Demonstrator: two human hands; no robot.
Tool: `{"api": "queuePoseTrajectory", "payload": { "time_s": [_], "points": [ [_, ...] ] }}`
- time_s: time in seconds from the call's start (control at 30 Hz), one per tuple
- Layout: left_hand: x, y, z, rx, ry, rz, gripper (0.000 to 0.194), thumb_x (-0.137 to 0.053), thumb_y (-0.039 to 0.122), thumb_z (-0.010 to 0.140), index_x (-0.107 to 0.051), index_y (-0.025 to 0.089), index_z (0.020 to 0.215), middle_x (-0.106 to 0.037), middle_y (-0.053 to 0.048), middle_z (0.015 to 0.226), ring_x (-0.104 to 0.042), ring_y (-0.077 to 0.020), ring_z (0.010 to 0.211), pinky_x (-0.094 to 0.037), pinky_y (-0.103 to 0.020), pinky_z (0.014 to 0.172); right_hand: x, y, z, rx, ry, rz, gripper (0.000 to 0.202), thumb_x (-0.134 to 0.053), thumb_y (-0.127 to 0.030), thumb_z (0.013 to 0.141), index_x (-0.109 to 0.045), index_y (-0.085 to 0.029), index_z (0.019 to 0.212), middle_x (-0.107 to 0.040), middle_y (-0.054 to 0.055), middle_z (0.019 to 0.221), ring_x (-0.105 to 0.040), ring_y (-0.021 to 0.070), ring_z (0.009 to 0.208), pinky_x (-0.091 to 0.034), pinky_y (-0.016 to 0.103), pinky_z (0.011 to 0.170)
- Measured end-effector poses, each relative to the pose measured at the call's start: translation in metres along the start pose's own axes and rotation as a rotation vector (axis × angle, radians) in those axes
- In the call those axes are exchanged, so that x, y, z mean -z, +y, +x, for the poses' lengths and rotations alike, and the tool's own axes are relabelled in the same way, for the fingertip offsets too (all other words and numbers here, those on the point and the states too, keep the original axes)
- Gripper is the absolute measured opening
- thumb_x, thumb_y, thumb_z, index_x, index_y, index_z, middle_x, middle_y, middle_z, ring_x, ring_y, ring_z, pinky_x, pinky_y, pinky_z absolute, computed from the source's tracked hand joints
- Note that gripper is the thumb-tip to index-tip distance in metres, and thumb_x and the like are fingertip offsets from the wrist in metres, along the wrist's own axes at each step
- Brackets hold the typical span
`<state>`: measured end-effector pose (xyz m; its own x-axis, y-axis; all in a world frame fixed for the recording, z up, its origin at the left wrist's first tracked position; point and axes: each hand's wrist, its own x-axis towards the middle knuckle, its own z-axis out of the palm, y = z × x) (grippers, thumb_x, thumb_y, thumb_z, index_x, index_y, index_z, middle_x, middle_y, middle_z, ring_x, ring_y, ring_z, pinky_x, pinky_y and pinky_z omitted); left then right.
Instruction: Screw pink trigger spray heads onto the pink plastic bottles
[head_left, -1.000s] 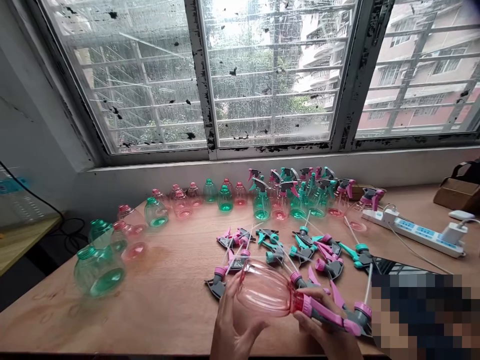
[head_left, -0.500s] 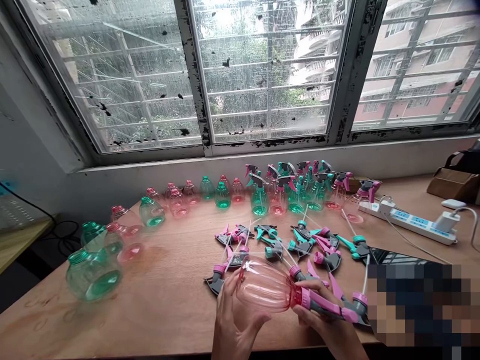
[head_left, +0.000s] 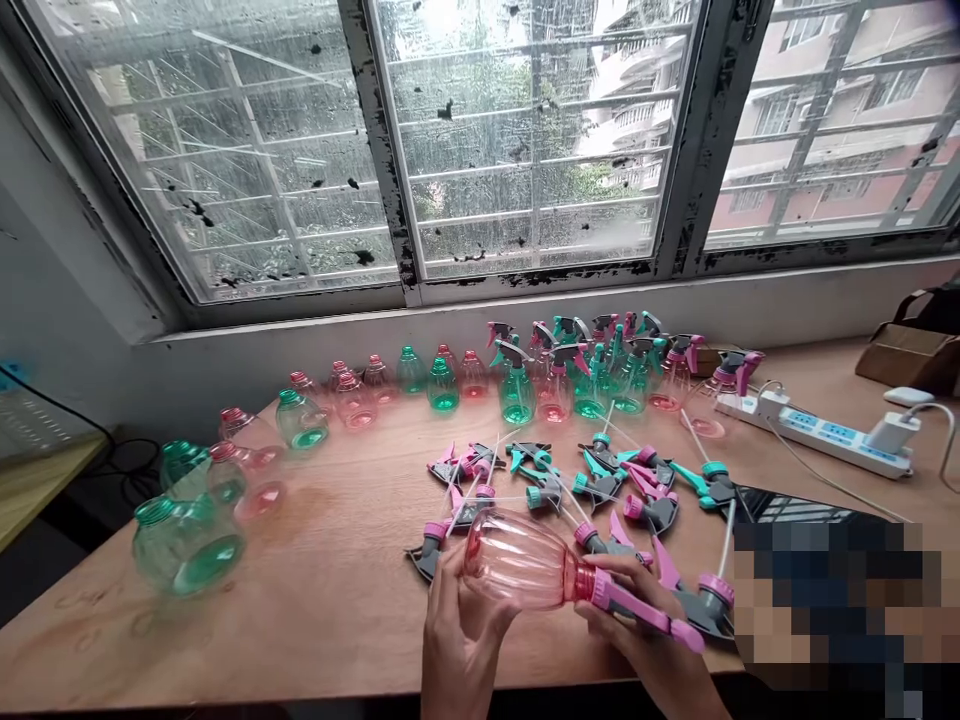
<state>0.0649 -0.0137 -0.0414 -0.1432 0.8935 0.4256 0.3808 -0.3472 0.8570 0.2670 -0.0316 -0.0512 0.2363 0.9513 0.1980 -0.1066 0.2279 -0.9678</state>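
A clear pink bottle (head_left: 517, 562) lies on its side in the air above the table's front part, its base toward the left. My left hand (head_left: 466, 625) holds the bottle around its base end. At the neck, my right hand (head_left: 637, 615) grips the pink collar of a spray head (head_left: 646, 608), which sits on the bottle mouth with its trigger pointing right and down. Loose pink and green spray heads (head_left: 544, 492) with thin tubes lie just behind both hands.
Green and pink bottles without heads (head_left: 187, 548) line the left and back. Bottles with spray heads (head_left: 517, 390) stand at the back middle. A white power strip (head_left: 825, 435), a dark flat object (head_left: 795, 510) and a brown box (head_left: 911, 355) are on the right.
Both hands and the bottle have shifted slightly left in view, and the spray head's trigger end is tilted a little lower. The grip of both hands is the same.
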Motion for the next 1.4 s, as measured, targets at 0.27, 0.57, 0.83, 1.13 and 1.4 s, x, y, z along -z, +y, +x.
{"api": "queuePoseTrajectory", "payload": {
  "time_s": [0.27, 0.57, 0.83, 1.13, 1.4],
  "points": [
    [0.001, -0.013, 0.001, -0.029, -0.066, -0.100, 0.065, -0.081, 0.050, 0.077, -0.059, 0.028, 0.134, -0.059, -0.010, 0.140, -0.054, -0.0347, 0.135, -0.042, -0.050, 0.117, 0.002, -0.001, 0.001, -0.007, 0.002, -0.062, 0.031, -0.089, -0.044, 0.069, -0.077, -0.025, 0.091, -0.069, -0.002, 0.069, -0.066, 0.0176, 0.052, -0.060, 0.026, 0.050],
    [-0.003, -0.008, -0.003, -0.044, -0.081, -0.141, 0.077, -0.084, 0.049, 0.075, -0.050, 0.026, 0.140, -0.050, -0.013, 0.150, -0.044, -0.0382, 0.144, -0.034, -0.057, 0.122, 0.004, 0.002, 0.001, -0.024, -0.018, -0.051, 0.029, -0.087, -0.038, 0.073, -0.074, -0.027, 0.096, -0.069, -0.004, 0.064, -0.065, 0.0162, 0.051, -0.058, 0.022, 0.049],
    [-0.002, -0.011, -0.003, -0.019, -0.091, -0.189, 0.071, -0.081, 0.048, 0.078, -0.052, 0.027, 0.139, -0.043, -0.013, 0.156, -0.041, -0.0369, 0.147, -0.036, -0.054, 0.122, 0.009, 0.010, 0.002, -0.003, -0.055, -0.072, 0.023, -0.083, -0.034, 0.078, -0.075, -0.025, 0.098, -0.072, -0.003, 0.068, -0.064, 0.0157, 0.052, -0.058, 0.022, 0.050],
    [-0.002, -0.015, -0.007, 0.012, -0.072, -0.189, 0.076, -0.072, 0.065, 0.079, -0.052, 0.024, 0.140, -0.052, -0.016, 0.149, -0.047, -0.0384, 0.141, -0.037, -0.053, 0.120, 0.008, 0.013, 0.002, 0.048, -0.057, -0.141, 0.029, -0.084, -0.043, 0.075, -0.075, -0.025, 0.096, -0.071, -0.002, 0.070, -0.065, 0.0183, 0.054, -0.057, 0.025, 0.050],
    [-0.001, -0.008, -0.006, -0.010, -0.092, -0.162, 0.058, -0.071, 0.049, 0.087, -0.055, 0.028, 0.138, -0.051, -0.011, 0.152, -0.041, -0.0345, 0.147, -0.035, -0.052, 0.122, 0.010, 0.010, 0.005, 0.022, -0.063, -0.054, 0.028, -0.083, -0.043, 0.079, -0.073, -0.026, 0.098, -0.067, -0.005, 0.055, -0.065, 0.0182, 0.047, -0.054, 0.025, 0.048]
  ]
}}
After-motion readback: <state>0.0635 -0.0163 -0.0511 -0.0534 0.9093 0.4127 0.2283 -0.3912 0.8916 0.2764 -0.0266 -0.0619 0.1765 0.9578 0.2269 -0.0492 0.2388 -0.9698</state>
